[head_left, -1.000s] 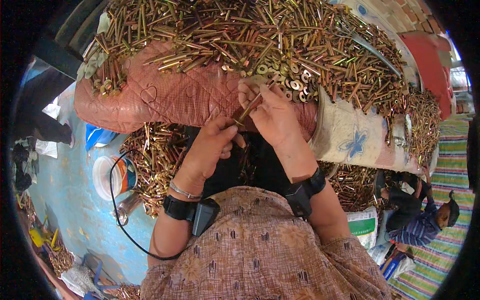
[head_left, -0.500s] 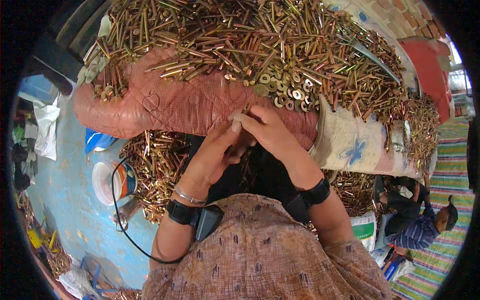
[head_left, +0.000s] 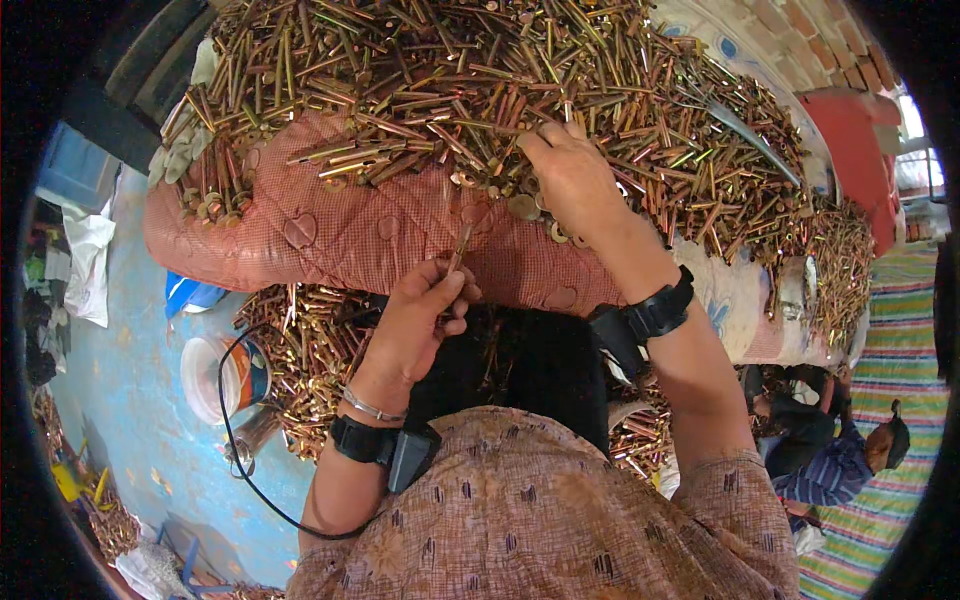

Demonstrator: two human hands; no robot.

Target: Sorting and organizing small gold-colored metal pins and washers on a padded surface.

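Note:
My left hand [head_left: 415,315] is closed, with a thin brass-coloured bolt [head_left: 460,248] pinched upright between thumb and fingers, above my dark lap. My right hand [head_left: 578,185] reaches forward to the near edge of a large heap of brassy metal bolts and rods [head_left: 430,90]. Its fingers curl down among the pieces, and a shiny rod end shows at the fingertips. What those fingers grip is hidden. Flat round washers [head_left: 523,206] lie just beside and beneath this hand, partly covered by it. The heap rests on a red quilted cloth [head_left: 350,235].
More bolts [head_left: 310,390] are piled low at my left, beside a white plastic bucket [head_left: 210,375]. A black cable [head_left: 235,440] loops near my left forearm. At the right, a flat grey strip [head_left: 750,140] lies on the heap; another person [head_left: 840,460] sits on a striped mat [head_left: 900,400].
My hands were together over the cloth's front edge. They have parted: the right moved forward to the heap, covering most of the washers, while the left stayed back holding the bolt.

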